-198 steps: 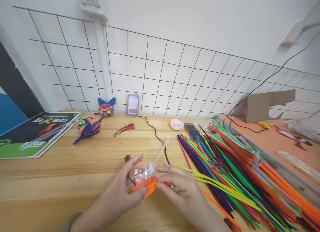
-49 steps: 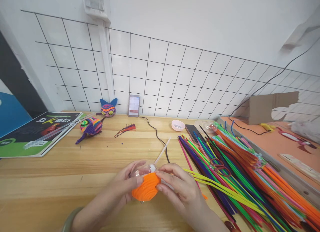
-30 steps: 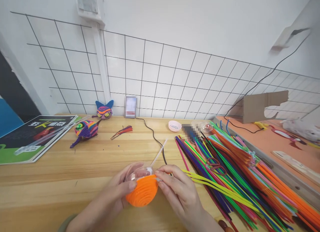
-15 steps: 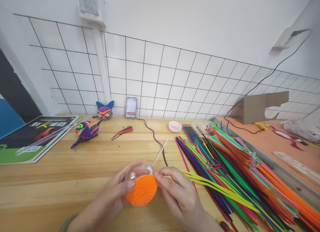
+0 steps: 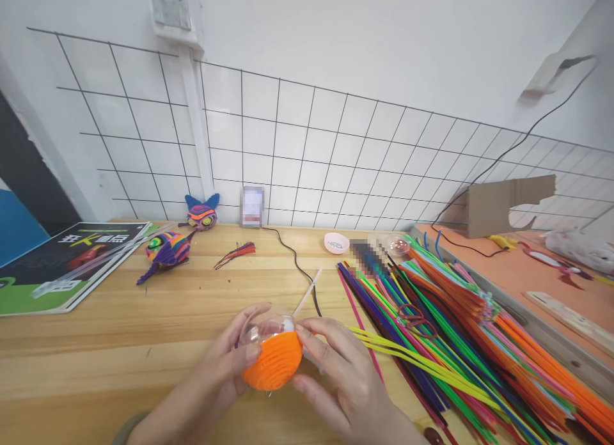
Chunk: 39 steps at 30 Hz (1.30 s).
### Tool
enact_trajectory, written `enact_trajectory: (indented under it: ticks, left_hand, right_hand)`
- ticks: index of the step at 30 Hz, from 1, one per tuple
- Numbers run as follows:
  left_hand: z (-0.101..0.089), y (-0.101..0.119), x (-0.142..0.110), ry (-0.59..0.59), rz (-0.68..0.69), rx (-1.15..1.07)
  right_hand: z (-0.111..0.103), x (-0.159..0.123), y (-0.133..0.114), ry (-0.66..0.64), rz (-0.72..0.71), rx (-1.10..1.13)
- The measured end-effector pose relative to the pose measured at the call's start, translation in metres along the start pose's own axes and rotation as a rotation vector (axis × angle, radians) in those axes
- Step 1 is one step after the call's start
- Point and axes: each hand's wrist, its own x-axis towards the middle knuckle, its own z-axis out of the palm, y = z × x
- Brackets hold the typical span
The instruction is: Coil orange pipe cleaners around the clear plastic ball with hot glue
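Observation:
A clear plastic ball, its lower part covered with rows of orange pipe cleaner, is held low over the wooden table. My left hand is closed around its left side, thumb on the orange edge. At the ball's right side is my right hand, index fingertip on the upper orange edge and thumb by the lower edge. A white patch shows inside the rim near that fingertip. Behind the ball lies a thin translucent stick, its near end hidden.
Bundles of coloured pipe cleaners spread over the right side, with red-handled scissors on them. A pink bowl stands behind. Two striped figures and a book lie left. A black cable crosses the table.
My right thumb has moved down, away from the fingers, to the ball's lower right edge. The ball has tilted slightly; my left hand keeps its grip.

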Motion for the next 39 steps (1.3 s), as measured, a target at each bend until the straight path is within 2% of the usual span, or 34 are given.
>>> enact_trajectory:
  ticks: [5, 12, 19, 25, 28, 33, 39]
  left_hand:
    - [-0.001, -0.006, 0.003, -0.007, 0.046, -0.034]
    - [-0.002, -0.012, 0.004, 0.005, 0.071, -0.04]
    - [-0.003, 0.0, -0.001, -0.06, 0.011, 0.017]
    - [-0.008, -0.001, 0.001, -0.14, 0.031, -0.055]
    - [-0.009, -0.006, 0.005, -0.098, 0.071, -0.029]
    - [-0.007, -0.008, 0.007, 0.014, 0.093, 0.193]
    - [-0.009, -0.006, 0.005, 0.017, 0.133, 0.32]
  right_hand:
    - [0.007, -0.001, 0.0, 0.043, -0.061, -0.176]
    - [0.013, 0.001, -0.001, 0.118, -0.095, -0.226]
    - [0.014, -0.001, 0.002, 0.121, -0.128, -0.263]
    - [0.016, -0.003, 0.001, 0.105, -0.15, -0.302]
    - [0.017, -0.003, 0.0, 0.059, -0.15, -0.3]
    - [0.017, -0.001, 0.0, 0.041, -0.166, -0.292]
    - [0.018, -0.005, 0.002, 0.014, -0.139, -0.286]
